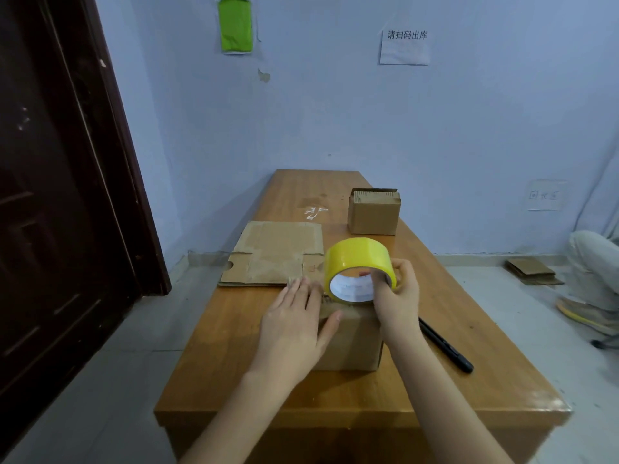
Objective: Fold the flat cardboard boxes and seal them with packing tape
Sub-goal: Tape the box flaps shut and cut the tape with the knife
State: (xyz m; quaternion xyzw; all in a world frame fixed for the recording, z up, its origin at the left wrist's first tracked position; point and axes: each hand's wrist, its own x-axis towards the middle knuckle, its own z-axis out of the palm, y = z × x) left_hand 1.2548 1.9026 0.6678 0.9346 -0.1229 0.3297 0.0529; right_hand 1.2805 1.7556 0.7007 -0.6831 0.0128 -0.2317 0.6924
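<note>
A folded cardboard box [351,343] is sitting closed on the bench [435,390], its contents hidden. The left hand [294,326] is pressing flat on its top, fingers straight. The right hand [397,296] is gripping the yellow tape roll [358,266] at the box's far edge. A flat cardboard sheet [278,252] is lying just beyond.

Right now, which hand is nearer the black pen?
Right. The right hand, gripping the tape roll, sits just beside the black pen; the left hand lies across the box.
</note>
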